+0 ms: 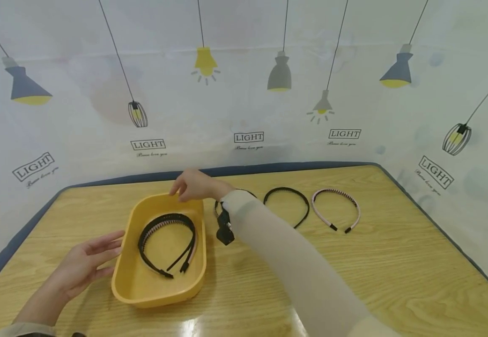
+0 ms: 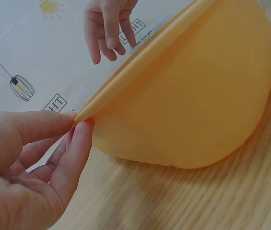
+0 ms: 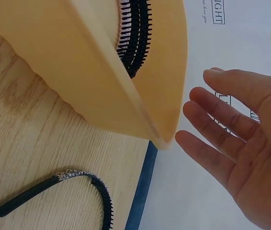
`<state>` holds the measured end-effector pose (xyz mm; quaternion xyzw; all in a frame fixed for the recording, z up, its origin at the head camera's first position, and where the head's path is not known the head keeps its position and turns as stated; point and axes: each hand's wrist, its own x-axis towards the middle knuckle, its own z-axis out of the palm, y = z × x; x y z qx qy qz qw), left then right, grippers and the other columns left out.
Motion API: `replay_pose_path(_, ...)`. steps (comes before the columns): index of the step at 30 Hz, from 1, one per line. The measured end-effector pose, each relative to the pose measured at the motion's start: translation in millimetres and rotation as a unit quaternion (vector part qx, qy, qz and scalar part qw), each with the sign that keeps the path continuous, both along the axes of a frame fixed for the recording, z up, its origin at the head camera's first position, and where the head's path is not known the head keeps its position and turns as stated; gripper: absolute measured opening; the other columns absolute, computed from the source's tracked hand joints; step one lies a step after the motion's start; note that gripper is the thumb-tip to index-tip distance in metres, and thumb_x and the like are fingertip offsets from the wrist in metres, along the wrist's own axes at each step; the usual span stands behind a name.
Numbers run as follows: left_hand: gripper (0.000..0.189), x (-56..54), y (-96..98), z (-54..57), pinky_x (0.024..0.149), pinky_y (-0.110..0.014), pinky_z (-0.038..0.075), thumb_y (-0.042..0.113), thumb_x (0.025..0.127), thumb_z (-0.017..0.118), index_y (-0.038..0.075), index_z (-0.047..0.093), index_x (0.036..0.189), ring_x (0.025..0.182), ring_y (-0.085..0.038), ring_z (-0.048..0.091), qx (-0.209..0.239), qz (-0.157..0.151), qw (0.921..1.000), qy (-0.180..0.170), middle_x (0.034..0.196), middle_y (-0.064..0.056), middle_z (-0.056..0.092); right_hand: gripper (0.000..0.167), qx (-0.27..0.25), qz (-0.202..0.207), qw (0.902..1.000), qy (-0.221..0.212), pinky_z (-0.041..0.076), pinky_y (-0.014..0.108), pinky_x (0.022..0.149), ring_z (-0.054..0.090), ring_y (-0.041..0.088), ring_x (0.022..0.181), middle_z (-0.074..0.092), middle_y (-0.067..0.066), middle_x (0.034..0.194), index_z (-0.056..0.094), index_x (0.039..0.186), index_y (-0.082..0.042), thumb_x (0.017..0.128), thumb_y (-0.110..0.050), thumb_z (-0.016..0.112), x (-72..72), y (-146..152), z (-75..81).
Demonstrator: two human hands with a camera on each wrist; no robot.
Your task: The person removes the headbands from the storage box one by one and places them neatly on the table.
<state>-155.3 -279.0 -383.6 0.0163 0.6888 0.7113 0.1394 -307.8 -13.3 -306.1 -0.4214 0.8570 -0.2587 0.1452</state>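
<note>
A yellow plastic bin [image 1: 159,292] stands on the left of the table. Inside it lie a black headband [image 1: 143,252] and a pink one, overlapping. At the bin's left rim, my left hand [image 2: 34,163] pinches the edge between thumb and finger. My right hand [image 1: 195,185] is over the bin's far right corner with nothing in it. In the right wrist view its fingers [image 3: 212,148] are loosely extended, their tips close beside the rim. A headband with a glittery section [image 3: 75,173] lies right of the bin, partly hidden by my right wrist in the head view.
Farther right on the table [image 1: 395,262] lie a black headband [image 1: 288,189] and a pink headband [image 1: 358,210] with black tips. A pale cloth backdrop [image 1: 210,107] printed with lamps rises behind the table. My right forearm crosses over the table's middle.
</note>
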Motion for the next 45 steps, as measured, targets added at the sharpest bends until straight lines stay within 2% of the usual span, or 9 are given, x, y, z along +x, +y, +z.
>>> replay_pose_path(15, 0.032, 0.2, 0.1, 0.6, 0.068, -0.028, 0.054, 0.008, 0.092, 0.056, 0.033, 0.064, 0.109, 0.093, -0.007, 0.061, 0.001, 0.004, 1.0000, -0.006, 0.104, 0.010, 0.062, 0.027, 0.026, -0.014, 0.9995, -0.006, 0.047, 0.015, 0.069, 0.058, 0.013, 0.093, 0.062, 0.005, 0.113, 0.066, 0.113, -0.005, 0.086, -0.004, 0.061, 1.8, -20, 0.1)
replay_pose_path(20, 0.032, 0.1, -0.8, 1.3, 0.069, -0.028, 0.054, 0.008, 0.092, 0.056, 0.033, 0.064, 0.110, 0.093, -0.008, 0.061, 0.002, 0.004, 0.9999, -0.010, 0.105, 0.010, 0.062, 0.028, 0.027, -0.039, 0.9981, -0.039, 0.050, 0.021, 0.065, 0.058, 0.012, 0.085, 0.062, 0.005, 0.110, 0.065, 0.115, -0.007, 0.087, -0.005, 0.061, 2.0, -26, -3.7)
replay_pose_path(25, 0.031, -0.1, -0.9, 1.9, 0.069, -0.029, 0.054, 0.009, 0.092, 0.057, 0.033, 0.063, 0.111, 0.093, -0.008, 0.061, -0.004, 0.008, 0.9998, -0.015, 0.104, 0.010, 0.062, 0.028, 0.020, -0.068, 0.9947, -0.075, 0.053, 0.032, 0.070, 0.057, 0.012, 0.080, 0.062, 0.004, 0.104, 0.065, 0.115, -0.008, 0.087, -0.006, 0.062, 0.8, -29, -10.5)
replay_pose_path(28, 0.031, -0.1, -0.4, 2.2, 0.070, -0.029, 0.054, 0.010, 0.091, 0.057, 0.032, 0.062, 0.112, 0.094, -0.008, 0.060, -0.008, 0.011, 0.9998, -0.016, 0.105, 0.010, 0.061, 0.028, 0.016, -0.078, 0.9929, -0.088, 0.052, 0.031, 0.067, 0.057, 0.013, 0.078, 0.063, 0.003, 0.099, 0.065, 0.115, -0.008, 0.087, -0.006, 0.062, -1.3, -29, -15.2)
replay_pose_path(32, 0.031, 0.0, 0.4, 2.9, 0.070, -0.029, 0.054, 0.010, 0.091, 0.058, 0.031, 0.061, 0.113, 0.094, -0.008, 0.060, -0.013, 0.012, 0.9998, -0.012, 0.105, 0.009, 0.061, 0.027, 0.019, -0.084, 0.9917, -0.096, 0.047, 0.026, 0.054, 0.054, 0.012, 0.071, 0.062, 0.001, 0.096, 0.065, 0.114, -0.008, 0.087, -0.006, 0.062, -4.3, -29, -20.0)
replay_pose_path(35, 0.031, 0.0, 0.5, 3.3, 0.071, -0.029, 0.054, 0.010, 0.091, 0.058, 0.031, 0.061, 0.115, 0.094, -0.008, 0.060, -0.016, 0.011, 0.9998, -0.011, 0.105, 0.009, 0.060, 0.027, 0.019, -0.088, 0.9906, -0.103, 0.041, 0.023, 0.049, 0.049, 0.011, 0.067, 0.061, 0.000, 0.095, 0.066, 0.114, -0.008, 0.087, -0.005, 0.061, -5.6, -30, -22.2)
replay_pose_path(45, 0.032, 0.8, 0.9, 5.1, 0.071, -0.029, 0.054, 0.011, 0.091, 0.058, 0.029, 0.060, 0.117, 0.094, -0.008, 0.060, -0.018, 0.014, 0.9996, -0.015, 0.105, 0.008, 0.060, 0.028, 0.017, -0.095, 0.9878, -0.123, 0.031, 0.021, 0.042, 0.034, 0.009, 0.053, 0.059, 0.001, 0.089, 0.066, 0.114, -0.008, 0.087, -0.003, 0.061, -5.7, -38, -26.5)
